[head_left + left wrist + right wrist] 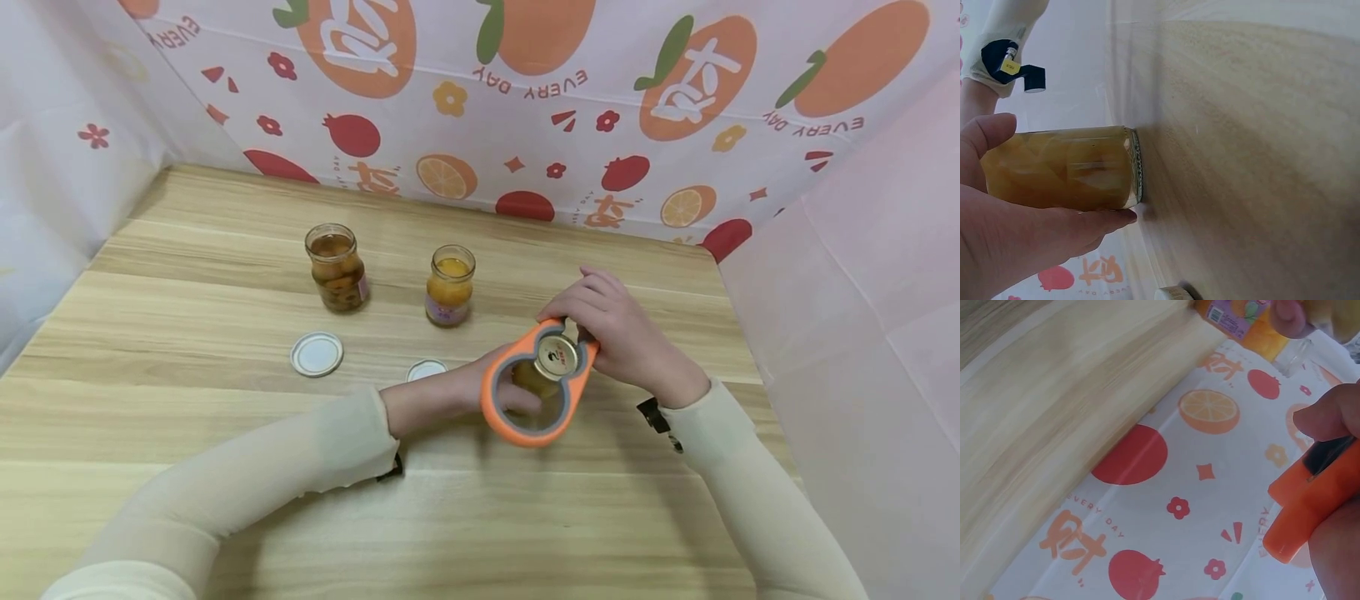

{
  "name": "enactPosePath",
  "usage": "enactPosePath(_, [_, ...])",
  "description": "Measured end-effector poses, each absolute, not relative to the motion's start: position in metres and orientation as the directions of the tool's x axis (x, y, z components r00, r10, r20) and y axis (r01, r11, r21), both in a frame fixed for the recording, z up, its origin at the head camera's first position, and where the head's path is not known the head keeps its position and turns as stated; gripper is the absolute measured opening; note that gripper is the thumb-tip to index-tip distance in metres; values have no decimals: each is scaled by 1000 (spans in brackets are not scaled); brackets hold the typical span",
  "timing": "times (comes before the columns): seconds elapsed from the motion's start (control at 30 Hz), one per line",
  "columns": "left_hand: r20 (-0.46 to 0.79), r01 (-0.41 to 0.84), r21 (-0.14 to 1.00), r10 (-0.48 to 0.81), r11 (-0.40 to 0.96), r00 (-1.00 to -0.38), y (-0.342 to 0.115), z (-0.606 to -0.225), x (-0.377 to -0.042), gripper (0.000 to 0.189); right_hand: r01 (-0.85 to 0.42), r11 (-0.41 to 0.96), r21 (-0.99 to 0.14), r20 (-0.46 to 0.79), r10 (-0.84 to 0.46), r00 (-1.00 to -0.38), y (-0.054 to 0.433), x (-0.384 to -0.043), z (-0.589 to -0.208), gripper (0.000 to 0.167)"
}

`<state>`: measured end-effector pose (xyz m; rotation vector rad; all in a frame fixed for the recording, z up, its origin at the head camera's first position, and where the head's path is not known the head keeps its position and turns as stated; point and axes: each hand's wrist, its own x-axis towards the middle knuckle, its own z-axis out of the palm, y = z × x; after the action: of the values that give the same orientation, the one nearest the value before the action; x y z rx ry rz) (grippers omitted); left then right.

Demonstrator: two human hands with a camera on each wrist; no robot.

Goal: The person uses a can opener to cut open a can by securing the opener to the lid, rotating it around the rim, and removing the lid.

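In the left wrist view my left hand (pixel 1035 234) grips a glass jar (pixel 1066 169) of pale yellow fruit pieces, its base near the tabletop. On top of this jar, in the head view, is a gold lid (pixel 557 357). An orange jar opener (pixel 517 435) with a grey inner edge encircles the lid in its smaller loop. My right hand (pixel 611 329) holds the opener at its far end, thumb and fingers on the orange handles. Part of my left hand is hidden behind the opener.
Two lidless jars stand farther back: one with brown contents (pixel 337 275) and one with orange contents (pixel 450 287). A white lid (pixel 317 354) lies on the wooden table (pixel 480 533); another lid (pixel 426 368) is partly behind my left forearm. A fruit-print curtain (pixel 465 117) borders the table's back.
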<state>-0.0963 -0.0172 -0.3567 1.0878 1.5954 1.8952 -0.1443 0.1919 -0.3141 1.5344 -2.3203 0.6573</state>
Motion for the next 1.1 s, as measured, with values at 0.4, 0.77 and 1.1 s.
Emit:
enactPosePath(0.4, [319,237,946,756,-221,-572,-21,-354,-95,87,-913,351,-209,448,-796,-408,196,-138,-310,40])
enactPosePath(0.77, [377,316,920,744,-231,-552,-10,-380,-109,107,-901,380,-208,420,-797,-433,202,-133,-308,44])
enactPosePath(1.1, [202,95,978,742,-185,-639,-16,-385,-112,71,-892,402,-209,405,-794,-453,209,-133,-307,39])
